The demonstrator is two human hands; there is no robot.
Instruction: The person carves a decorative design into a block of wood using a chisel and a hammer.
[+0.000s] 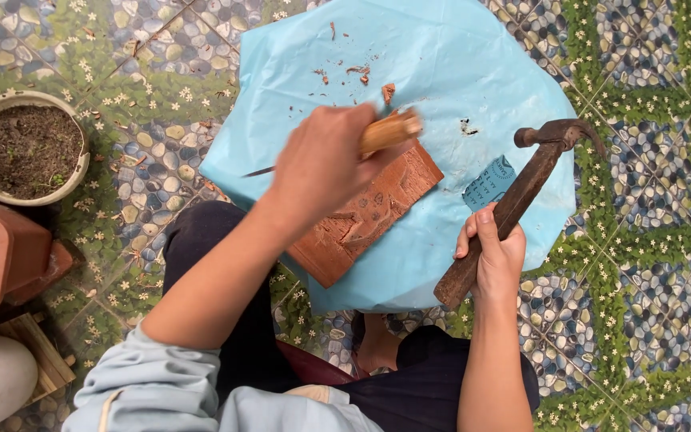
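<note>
Down on the patterned floor [649, 144], a person sits with a stool covered by a blue sheet [441, 64] between the knees. On the sheet lies a wood block [365, 220], reddish brown, with shapes cut into its top face; it sits tilted, one corner toward the person. The left hand [321, 164] hovers over the block's upper end, fingers clenched around a chisel [389, 132] by its pale wooden handle, and the thin dark blade pokes out to the left of the fist. The right hand [493, 256] is just beside the sheet's near edge, fingers wrapped tight on the lower part of a hammer [513, 204]. Its worn handle slants up and to the right, the rusty claw head raised above the sheet, well apart from the chisel. A small blue paper tag [488, 182] lies beside the hammer's handle. Wood chips [357, 74] are scattered on the far part of the sheet. Off to the left stand pots [25, 148] filled with soil.
</note>
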